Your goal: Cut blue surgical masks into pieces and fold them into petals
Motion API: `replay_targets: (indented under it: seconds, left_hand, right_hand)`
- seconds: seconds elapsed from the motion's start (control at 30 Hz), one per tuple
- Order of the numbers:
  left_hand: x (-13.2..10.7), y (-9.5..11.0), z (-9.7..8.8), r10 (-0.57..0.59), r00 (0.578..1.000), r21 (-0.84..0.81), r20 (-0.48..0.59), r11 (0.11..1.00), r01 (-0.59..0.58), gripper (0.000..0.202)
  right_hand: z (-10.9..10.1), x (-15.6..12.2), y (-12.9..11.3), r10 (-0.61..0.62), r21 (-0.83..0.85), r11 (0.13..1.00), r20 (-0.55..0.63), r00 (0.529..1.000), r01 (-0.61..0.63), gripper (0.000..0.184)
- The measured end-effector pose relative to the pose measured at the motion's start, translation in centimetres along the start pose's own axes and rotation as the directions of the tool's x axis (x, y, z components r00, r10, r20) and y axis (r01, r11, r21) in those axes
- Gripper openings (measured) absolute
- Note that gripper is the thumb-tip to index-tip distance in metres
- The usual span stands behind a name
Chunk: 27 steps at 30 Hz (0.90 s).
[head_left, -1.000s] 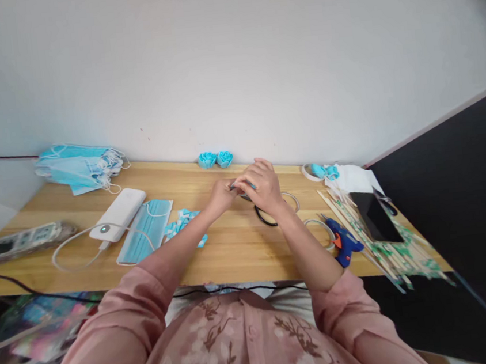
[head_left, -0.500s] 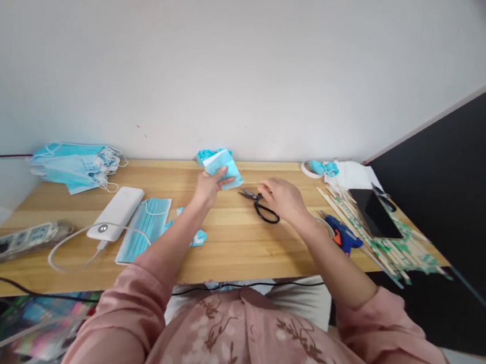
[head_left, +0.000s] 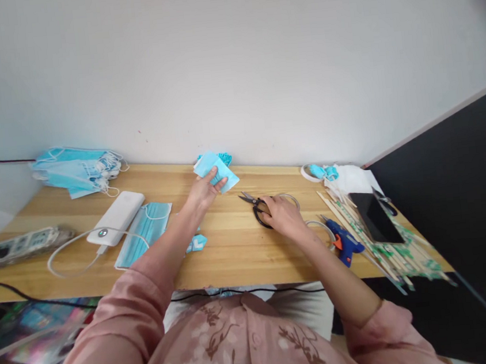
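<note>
Near the wall, my left hand (head_left: 203, 191) grips a small folded piece of light-blue mask fabric (head_left: 207, 162) between thumb and fingers. A ruffled blue bundle (head_left: 225, 159) sits behind it, partly covered. On the table to the right, my right hand (head_left: 285, 215) has its fingers on the handles of black scissors (head_left: 254, 202). The blades point up and left, slightly parted. One handle loop is partly hidden under the fingers. Small cut blue pieces (head_left: 197, 243) and a flat pleated face mask (head_left: 144, 230) lie by my left forearm.
A pile of face masks (head_left: 72, 168), a white power bank (head_left: 116, 218) with cable, and a power strip (head_left: 24, 245) occupy the left side. To the right are a blue glue gun (head_left: 345, 241), tape rolls, wooden sticks (head_left: 401, 264), a phone (head_left: 376, 217) and white fabric (head_left: 349, 179).
My right hand has lowered from a pinch above the scissors onto their handles. The blue fabric in my left hand has turned and shifted slightly left.
</note>
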<state>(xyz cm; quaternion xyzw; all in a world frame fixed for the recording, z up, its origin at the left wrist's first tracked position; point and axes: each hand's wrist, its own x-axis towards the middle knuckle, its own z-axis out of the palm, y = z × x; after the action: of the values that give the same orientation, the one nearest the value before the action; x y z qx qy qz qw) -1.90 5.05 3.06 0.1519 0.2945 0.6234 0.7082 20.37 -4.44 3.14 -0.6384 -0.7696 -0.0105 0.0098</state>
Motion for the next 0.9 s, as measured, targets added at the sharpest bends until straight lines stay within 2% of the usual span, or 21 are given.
replay_targets:
  seconds: [0.07, 0.13, 0.2, 0.27, 0.33, 0.43, 0.63, 0.7, 0.8, 0.9]
  left_hand:
    - [-0.1, -0.1, 0.0, 0.0, 1.0, 0.008, 0.025, 1.0, 0.0, 0.023]
    - [-0.3, -0.3, 0.1, -0.002, 0.998, 0.027, 0.058, 1.0, 0.0, 0.024]
    - [-0.6, -0.8, 0.2, -0.01, 0.996, 0.065, 0.084, 0.998, 0.004, 0.027]
    - [-0.8, -1.3, 0.3, -0.022, 0.994, 0.113, 0.11, 0.994, 0.01, 0.031]
    - [-1.1, -1.7, 0.4, -0.032, 0.989, 0.146, 0.144, 0.989, 0.011, 0.035]
    - [-1.4, -2.2, 0.5, -0.025, 0.982, 0.154, 0.186, 0.988, -0.004, 0.041]
    - [-1.7, -2.2, 0.7, -0.023, 0.983, 0.152, 0.183, 0.988, -0.005, 0.037]
    - [-1.7, -2.1, 0.8, -0.036, 0.985, 0.164, 0.171, 0.986, 0.008, 0.035]
    - [-1.7, -1.9, 0.8, -0.043, 0.986, 0.174, 0.161, 0.985, 0.015, 0.031]
    - [-1.5, -1.7, 0.7, -0.031, 0.991, 0.163, 0.134, 0.987, 0.009, 0.033]
  right_hand:
    - [-0.6, 0.5, 0.1, 0.006, 0.064, 0.998, -0.042, 0.999, -0.004, 0.038]
    - [-1.3, 1.3, 0.0, 0.004, 0.208, 0.978, -0.138, 0.99, 0.025, 0.037]
    - [-1.9, 2.4, -0.5, 0.017, 0.406, 0.91, -0.24, 0.971, 0.085, 0.036]
    - [-2.3, 3.8, -1.3, 0.029, 0.543, 0.828, -0.294, 0.955, 0.142, 0.034]
    - [-2.5, 5.0, -2.4, 0.043, 0.594, 0.784, -0.34, 0.939, 0.179, 0.032]
    - [-2.1, 6.2, -3.6, 0.106, 0.621, 0.769, -0.357, 0.928, 0.151, 0.029]
    - [-0.7, 6.9, -4.3, 0.167, 0.659, 0.73, -0.43, 0.887, 0.182, 0.028]
    - [-0.4, 6.9, -4.5, 0.202, 0.722, 0.663, -0.429, 0.88, 0.2, 0.032]
    - [-0.1, 7.1, -4.5, 0.285, 0.843, 0.492, -0.393, 0.874, 0.218, 0.035]
    - [-0.3, 7.3, -3.9, 0.428, 0.908, 0.351, -0.373, 0.823, 0.229, 0.038]
